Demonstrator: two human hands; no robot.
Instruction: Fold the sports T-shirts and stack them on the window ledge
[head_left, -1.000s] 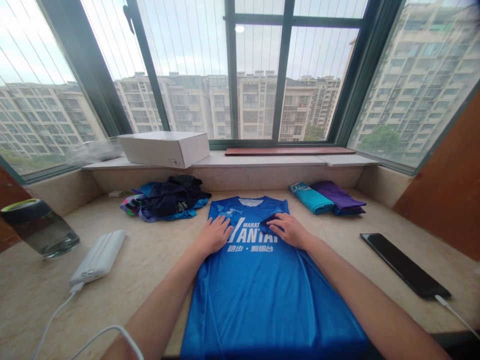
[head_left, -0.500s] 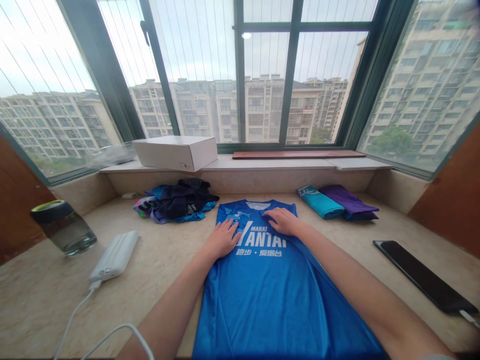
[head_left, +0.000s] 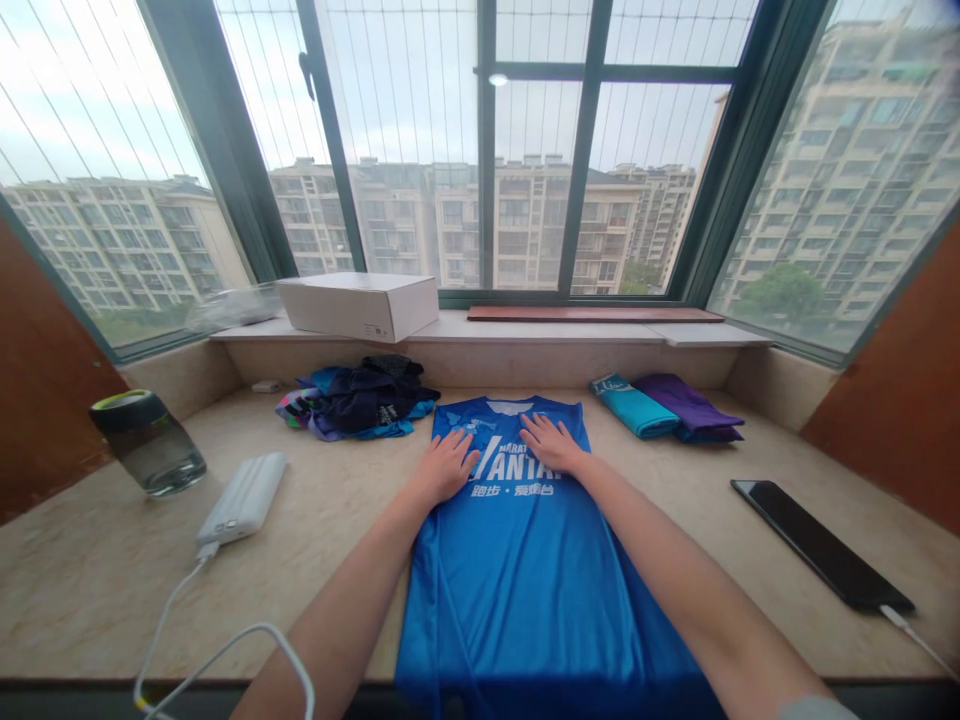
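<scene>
A bright blue running shirt [head_left: 525, 580] with white lettering lies flat on the stone ledge, its collar toward the window and its hem hanging over the near edge. My left hand [head_left: 444, 466] rests flat on the shirt's left chest, fingers stretched out. My right hand [head_left: 551, 443] lies flat on the upper chest just right of centre, fingers spread over the lettering. Neither hand holds anything.
A heap of dark and coloured clothes [head_left: 358, 400] sits at the back left, folded teal [head_left: 634, 405] and purple [head_left: 690, 406] garments at the back right. A white power bank [head_left: 244, 496] with cable and a bottle [head_left: 148, 441] lie left; a black phone [head_left: 821, 544] lies right. A white box [head_left: 360, 304] stands on the sill.
My right hand let go of the pinched fold of fabric, slid toward the collar and now lies flat. The left hand stayed in place. The view shifted slightly.
</scene>
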